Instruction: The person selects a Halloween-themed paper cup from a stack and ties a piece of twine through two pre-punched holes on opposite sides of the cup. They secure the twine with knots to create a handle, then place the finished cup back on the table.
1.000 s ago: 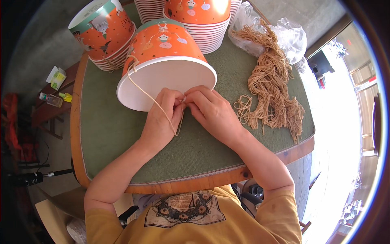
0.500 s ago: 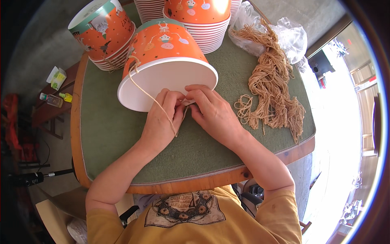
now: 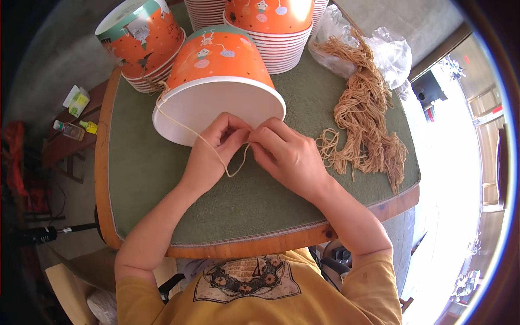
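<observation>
An orange paper bucket (image 3: 216,70) with a white inside lies on its side on the green-topped table (image 3: 157,189), its mouth facing me. A tan string (image 3: 184,129) runs from the bucket's left rim down to my hands. My left hand (image 3: 214,151) pinches the string at the near rim. My right hand (image 3: 287,154) meets it fingertip to fingertip, gripping the same string, whose loose loop hangs between my hands onto the table.
A pile of tan strings (image 3: 365,119) lies at the right beside a clear plastic bag (image 3: 390,51). Stacks of orange buckets (image 3: 276,27) stand behind, another stack (image 3: 138,40) at the back left. Small bottles (image 3: 73,129) sit on a low stand at the left.
Both hands stayed together at the bucket's near rim, with small finger movements on the string. The bucket has hardly moved.
</observation>
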Demonstrator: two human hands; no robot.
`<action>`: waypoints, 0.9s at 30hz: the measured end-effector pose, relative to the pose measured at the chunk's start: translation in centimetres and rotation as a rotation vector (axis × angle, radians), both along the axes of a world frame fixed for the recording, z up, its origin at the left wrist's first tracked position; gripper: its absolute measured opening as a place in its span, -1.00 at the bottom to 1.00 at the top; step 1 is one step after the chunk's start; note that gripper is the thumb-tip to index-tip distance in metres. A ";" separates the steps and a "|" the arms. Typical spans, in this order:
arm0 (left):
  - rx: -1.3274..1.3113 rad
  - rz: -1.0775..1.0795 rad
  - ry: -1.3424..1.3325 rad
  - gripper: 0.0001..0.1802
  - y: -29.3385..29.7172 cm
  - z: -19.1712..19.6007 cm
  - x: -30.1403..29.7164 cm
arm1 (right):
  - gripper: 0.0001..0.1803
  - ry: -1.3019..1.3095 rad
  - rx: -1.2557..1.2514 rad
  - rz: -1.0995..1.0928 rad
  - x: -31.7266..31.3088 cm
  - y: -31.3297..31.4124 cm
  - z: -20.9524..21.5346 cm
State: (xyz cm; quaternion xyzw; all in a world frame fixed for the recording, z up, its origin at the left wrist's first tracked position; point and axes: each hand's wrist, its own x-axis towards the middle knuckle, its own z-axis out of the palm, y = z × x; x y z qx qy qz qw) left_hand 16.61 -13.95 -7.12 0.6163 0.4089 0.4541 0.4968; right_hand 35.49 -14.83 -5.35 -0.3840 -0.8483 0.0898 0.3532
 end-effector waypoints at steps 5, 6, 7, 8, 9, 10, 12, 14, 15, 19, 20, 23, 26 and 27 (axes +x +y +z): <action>0.014 -0.025 -0.028 -0.91 0.8 0.5 0.4 | -0.84 0.154 -0.107 0.018 -0.3 0.2 0.1; 0.033 -0.029 0.069 -0.92 1.0 0.8 0.2 | -0.84 0.149 -0.121 0.024 -0.4 0.2 0.2; 0.052 -0.033 0.167 -0.93 1.1 0.9 0.1 | -0.84 0.145 -0.136 0.030 -0.5 0.1 0.4; 0.075 -0.035 0.209 -0.93 1.2 0.9 0.0 | -0.84 0.140 -0.150 0.035 -0.5 -0.1 0.7; 0.097 -0.036 0.253 -0.94 1.3 0.9 -0.1 | -0.85 0.162 -0.161 0.025 -0.6 -0.2 0.9; 0.119 -0.037 0.297 -0.94 1.3 0.8 -0.2 | -0.85 0.184 -0.173 0.014 -0.7 -0.3 1.2; 0.195 -0.020 0.295 -0.92 1.1 0.7 0.1 | -0.86 0.220 -0.175 0.002 -0.8 -0.3 1.3; 0.257 -0.018 0.327 -0.90 1.0 0.6 0.3 | -0.87 0.250 -0.157 -0.003 -0.8 -0.1 1.2; 0.282 -0.024 0.360 -0.89 1.0 0.6 0.3 | -0.88 0.257 -0.150 0.007 -0.9 0.1 1.3; 0.419 -0.022 0.377 -0.87 1.2 0.0 0.2 | -0.90 0.275 -0.148 0.026 -1.2 0.7 2.2; 0.382 -0.046 0.379 -0.87 1.2 0.1 0.1 | -0.91 0.278 -0.153 0.026 -1.3 0.8 2.5; 0.278 -0.117 0.389 -0.85 0.6 1.2 0.1 | -0.92 0.305 -0.255 0.016 -1.2 0.9 4.0; 0.288 -0.121 0.428 -0.85 0.1 1.8 0.5 | -0.90 0.261 -0.288 0.007 -1.0 1.2 4.7; 0.346 -0.090 0.443 -0.85 -0.3 1.5 0.8 | -0.89 0.269 -0.351 0.004 -0.9 1.1 5.2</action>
